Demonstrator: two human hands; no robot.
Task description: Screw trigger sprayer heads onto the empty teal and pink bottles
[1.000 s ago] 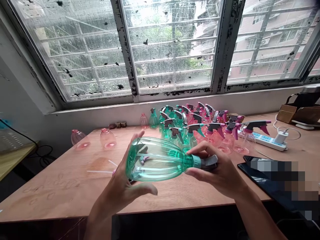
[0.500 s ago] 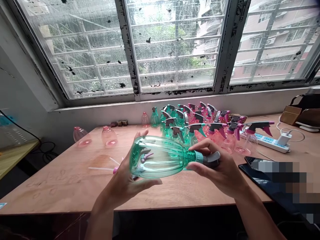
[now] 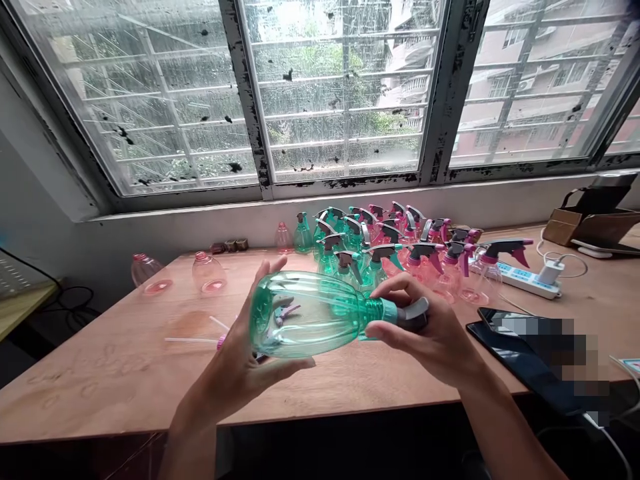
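Note:
A clear green spray bottle (image 3: 313,323) lies sideways in the air between my hands, its base to the left. My left hand (image 3: 233,370) is closed round the base, thumb underneath. At the neck, my right hand (image 3: 430,340) grips the teal collar (image 3: 389,312) of the fitted spray head between thumb and fingers; its grey trigger (image 3: 416,309) sticks out to the right. Loose trigger heads (image 3: 285,313) show through the bottle's wall, lying on the table. A white dip tube (image 3: 190,340) runs out beside my left hand from a pink collar (image 3: 221,342).
Green and pink spray bottles (image 3: 380,253) with heads stand in a group at the back. Headless pink bottles (image 3: 209,275) stand at the left. A power strip (image 3: 523,277), phone (image 3: 505,322) and dark tablet (image 3: 500,350) lie at the right. Windows rise behind the table (image 3: 125,373).
The view has shifted slightly, so the table and bottles sit a little further left. My grip on the green spray bottle looks the same.

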